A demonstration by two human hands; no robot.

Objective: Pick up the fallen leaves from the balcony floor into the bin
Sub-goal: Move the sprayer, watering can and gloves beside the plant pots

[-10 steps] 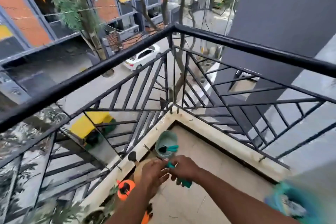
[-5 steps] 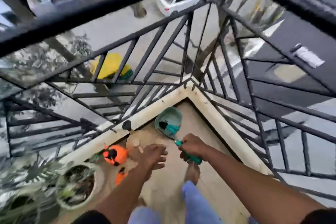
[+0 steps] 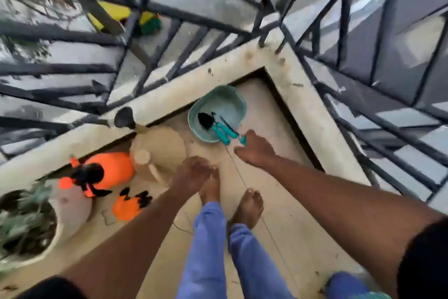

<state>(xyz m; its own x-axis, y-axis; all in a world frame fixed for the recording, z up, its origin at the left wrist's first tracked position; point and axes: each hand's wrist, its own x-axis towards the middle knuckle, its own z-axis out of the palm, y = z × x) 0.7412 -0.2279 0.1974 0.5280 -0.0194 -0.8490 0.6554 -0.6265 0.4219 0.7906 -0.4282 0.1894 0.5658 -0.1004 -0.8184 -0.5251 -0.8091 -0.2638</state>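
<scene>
Leaves: none plainly seen on the blurred floor (image 3: 278,201); judged light, brittle, best pinched by the stem. Right hand (image 3: 254,150) open beside the basin (image 3: 194,114); left hand (image 3: 194,172) seemingly loosely curled, empty.

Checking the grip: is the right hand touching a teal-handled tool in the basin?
Touching: the head view shows right hand fingertips on a teal tool handle.

I see: teal basin (image 3: 219,101); teal-handled black trowel (image 3: 210,123); orange sprayer (image 3: 110,170), black top; beige watering can (image 3: 160,147); black railing (image 3: 339,95); my blue trousers (image 3: 206,238); cream floor (image 3: 278,213).
</scene>
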